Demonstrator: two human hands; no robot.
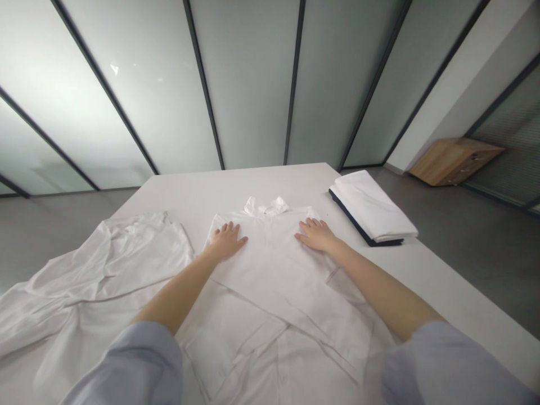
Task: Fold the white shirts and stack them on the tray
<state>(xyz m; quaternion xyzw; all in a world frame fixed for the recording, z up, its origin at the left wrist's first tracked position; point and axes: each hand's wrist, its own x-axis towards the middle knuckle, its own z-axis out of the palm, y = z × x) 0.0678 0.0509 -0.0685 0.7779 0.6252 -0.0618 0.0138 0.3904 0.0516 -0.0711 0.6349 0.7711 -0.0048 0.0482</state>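
Observation:
A white collared shirt [274,270] lies flat on the white table [189,194], collar pointing away from me, its sleeves folded in across the body. My left hand [226,241] rests palm down on the shirt's left shoulder, fingers stretched out. My right hand [316,234] lies flat on the right shoulder, fingers spread too. Neither hand holds anything.
A rumpled heap of white garments [97,270] covers the table's left side. A stack of folded clothes [371,209], white on top of dark, sits at the far right near the table edge. Frosted glass panels stand behind; a wooden cabinet [455,160] is on the floor to the right.

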